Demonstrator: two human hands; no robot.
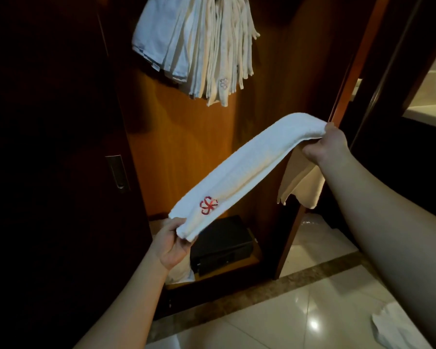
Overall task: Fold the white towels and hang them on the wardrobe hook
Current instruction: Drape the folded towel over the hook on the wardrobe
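A white towel (247, 167) with a red flower emblem is stretched in a long folded strip between my two hands, in front of the open wardrobe. My left hand (170, 244) grips its lower end, near the emblem. My right hand (325, 144) grips the upper end, higher and to the right; a loose part of the towel hangs below that hand. Several folded white towels (199, 46) hang in a bunch at the top of the wardrobe; the hook that holds them is out of view.
A black safe (224, 245) sits on the wardrobe's bottom shelf. A dark door with a metal handle (117, 172) stands at the left. Another white cloth (393, 326) lies on the glossy tiled floor at the lower right.
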